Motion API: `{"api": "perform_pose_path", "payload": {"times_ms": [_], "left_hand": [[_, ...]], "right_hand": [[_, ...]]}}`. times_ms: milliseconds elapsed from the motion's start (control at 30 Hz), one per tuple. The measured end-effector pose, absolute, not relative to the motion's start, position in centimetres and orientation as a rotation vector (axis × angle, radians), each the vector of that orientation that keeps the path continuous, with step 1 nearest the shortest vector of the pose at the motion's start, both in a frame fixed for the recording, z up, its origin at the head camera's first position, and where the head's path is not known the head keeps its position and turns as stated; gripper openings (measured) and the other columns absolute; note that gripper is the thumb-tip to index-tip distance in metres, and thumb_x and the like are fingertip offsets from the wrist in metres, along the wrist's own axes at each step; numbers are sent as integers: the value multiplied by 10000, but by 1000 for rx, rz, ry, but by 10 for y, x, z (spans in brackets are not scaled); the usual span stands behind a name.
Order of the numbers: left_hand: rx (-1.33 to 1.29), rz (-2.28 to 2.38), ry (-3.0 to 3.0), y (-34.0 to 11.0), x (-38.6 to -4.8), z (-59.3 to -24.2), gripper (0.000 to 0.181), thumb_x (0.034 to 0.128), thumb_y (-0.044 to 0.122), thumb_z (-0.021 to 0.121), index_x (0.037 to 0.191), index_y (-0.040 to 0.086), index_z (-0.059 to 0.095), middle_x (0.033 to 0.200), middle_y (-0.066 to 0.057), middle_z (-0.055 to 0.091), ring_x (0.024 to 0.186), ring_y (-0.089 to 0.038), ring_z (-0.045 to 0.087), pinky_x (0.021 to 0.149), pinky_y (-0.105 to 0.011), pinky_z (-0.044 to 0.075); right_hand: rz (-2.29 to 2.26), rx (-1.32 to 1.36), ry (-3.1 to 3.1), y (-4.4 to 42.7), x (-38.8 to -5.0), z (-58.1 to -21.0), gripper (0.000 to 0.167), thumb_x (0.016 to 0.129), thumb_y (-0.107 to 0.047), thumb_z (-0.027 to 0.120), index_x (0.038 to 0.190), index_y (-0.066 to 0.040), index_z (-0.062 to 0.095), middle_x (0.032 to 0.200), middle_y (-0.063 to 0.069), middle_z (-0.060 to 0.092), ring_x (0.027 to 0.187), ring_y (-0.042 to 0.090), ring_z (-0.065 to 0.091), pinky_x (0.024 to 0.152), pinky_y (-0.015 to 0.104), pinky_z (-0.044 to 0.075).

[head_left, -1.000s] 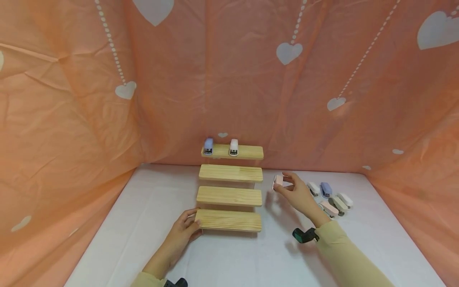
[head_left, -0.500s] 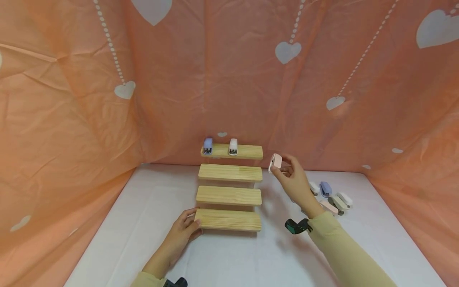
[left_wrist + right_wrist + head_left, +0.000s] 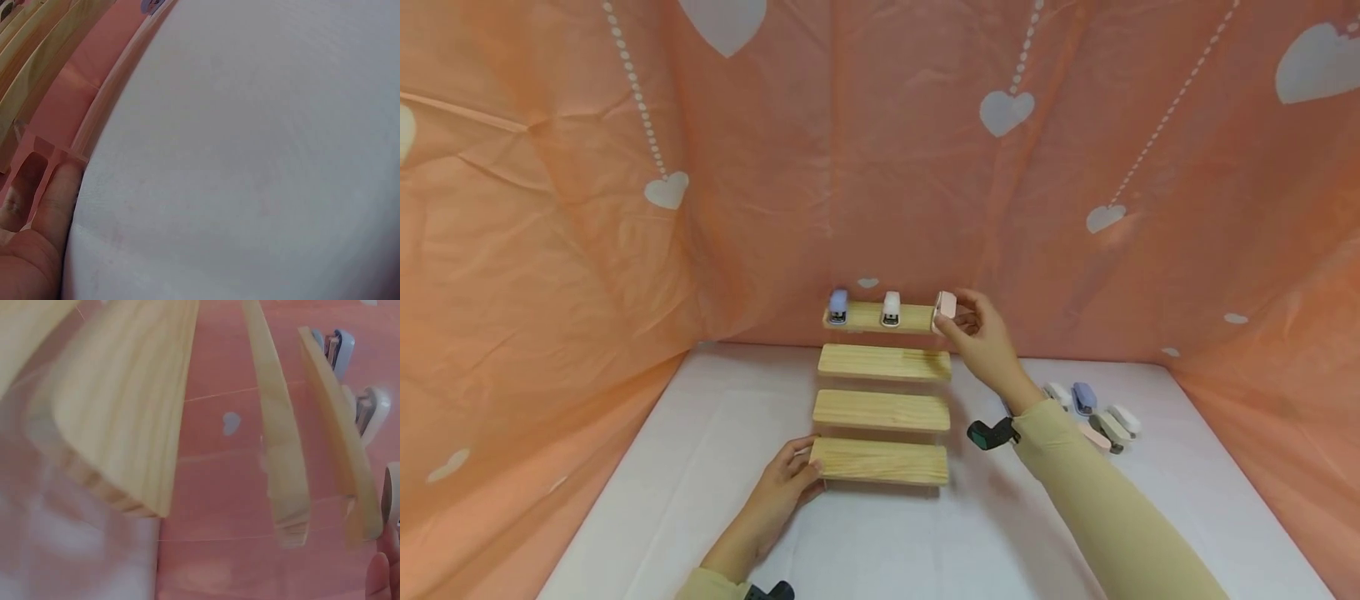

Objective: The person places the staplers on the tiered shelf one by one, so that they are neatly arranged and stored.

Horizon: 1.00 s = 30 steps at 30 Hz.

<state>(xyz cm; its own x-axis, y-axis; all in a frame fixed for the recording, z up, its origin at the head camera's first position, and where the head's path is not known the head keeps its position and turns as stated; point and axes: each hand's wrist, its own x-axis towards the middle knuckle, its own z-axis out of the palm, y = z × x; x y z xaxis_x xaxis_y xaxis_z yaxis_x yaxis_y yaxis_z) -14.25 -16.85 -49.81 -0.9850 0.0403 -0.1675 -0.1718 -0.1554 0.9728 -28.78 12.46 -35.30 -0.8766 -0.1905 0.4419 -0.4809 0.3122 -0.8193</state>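
Observation:
My right hand (image 3: 991, 342) pinches a pale pink mini stapler (image 3: 948, 305) at the right end of the top board (image 3: 917, 317); whether it bears on the wood, I cannot tell. Left of it on that board stand a white stapler (image 3: 891, 307) and a purple stapler (image 3: 838, 306). My left hand (image 3: 780, 483) holds the left end of the lowest board (image 3: 880, 461) of the stepped wooden rack, thumb at its edge. In the left wrist view its fingers (image 3: 57, 203) lie against the clear side support. The right wrist view catches the pink stapler (image 3: 393, 490) only at the edge.
Two bare middle boards, the upper (image 3: 883, 362) and the lower (image 3: 880, 410), step down towards me. On the white table (image 3: 1000, 542) at right lie several more staplers, among them a purple one (image 3: 1084, 397) and a white one (image 3: 1124, 419). A pink curtain (image 3: 910, 183) hangs behind.
My right hand has lifted the pink stapler from beside the rack and carried it up and left to the top board's right end. The left hand has stayed on the lowest board.

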Motion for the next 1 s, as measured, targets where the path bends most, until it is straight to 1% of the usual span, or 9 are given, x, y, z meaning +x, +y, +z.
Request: {"api": "perform_pose_path", "payload": {"times_ms": [67, 167, 367, 533, 633, 833, 1000], "left_hand": [[-148, 2276, 1946, -168, -143, -498, 479, 966, 133, 594, 1393, 46, 394, 1380, -255, 455, 1204, -328, 515, 974, -416, 494], [-134, 2256, 1951, -167, -143, -498, 493, 966, 162, 602, 1396, 51, 389, 1371, -239, 467, 1206, -322, 514, 979, -419, 490], [-133, 2241, 1955, -168, -143, -498, 506, 962, 175, 610, 1402, 62, 387, 1354, -224, 481, 1203, -323, 516, 978, -421, 490], [-132, 2241, 1941, -171, -144, -500, 537, 953, 185, 623, 1412, 66, 369, 1386, -231, 449, 1227, -335, 497, 976, -404, 493], [-143, 2237, 1948, -171, -144, -500, 529, 952, 182, 624, 1408, 75, 378, 1381, -221, 458, 1224, -328, 499, 972, -404, 496], [-160, 2239, 1969, -169, -144, -499, 489, 963, 158, 606, 1398, 75, 400, 1370, -218, 472, 1212, -322, 510, 968, -417, 498], [-149, 2237, 1973, -170, -144, -500, 507, 960, 177, 613, 1402, 68, 390, 1374, -235, 460, 1219, -333, 503, 968, -417, 498]], "right_hand": [[1589, 599, -2340, 124, -293, -354, 580, 903, -325, 697, 1367, -63, 468, 1109, 132, 565, 945, 235, 545, 830, 355, 490], [1576, 582, -2358, 124, -297, -355, 569, 903, -327, 696, 1361, -66, 481, 1080, 131, 574, 940, 248, 546, 836, 388, 487], [1564, 577, -2380, 122, -299, -357, 585, 907, -357, 685, 1370, -61, 486, 1055, 122, 565, 938, 252, 534, 836, 383, 476], [1544, 571, -2428, 120, -301, -358, 616, 909, -398, 669, 1398, -83, 467, 1079, 96, 553, 959, 240, 515, 834, 363, 460], [1528, 576, -2451, 121, -301, -359, 631, 901, -376, 687, 1420, -108, 450, 1100, 110, 553, 964, 252, 515, 809, 367, 465], [1475, 580, -2515, 123, -300, -362, 676, 892, -308, 711, 1472, -180, 389, 1157, 110, 513, 998, 255, 508, 815, 383, 488], [1456, 602, -2516, 123, -302, -364, 678, 892, -287, 713, 1476, -180, 386, 1181, 120, 529, 998, 258, 520, 811, 390, 503]]}}
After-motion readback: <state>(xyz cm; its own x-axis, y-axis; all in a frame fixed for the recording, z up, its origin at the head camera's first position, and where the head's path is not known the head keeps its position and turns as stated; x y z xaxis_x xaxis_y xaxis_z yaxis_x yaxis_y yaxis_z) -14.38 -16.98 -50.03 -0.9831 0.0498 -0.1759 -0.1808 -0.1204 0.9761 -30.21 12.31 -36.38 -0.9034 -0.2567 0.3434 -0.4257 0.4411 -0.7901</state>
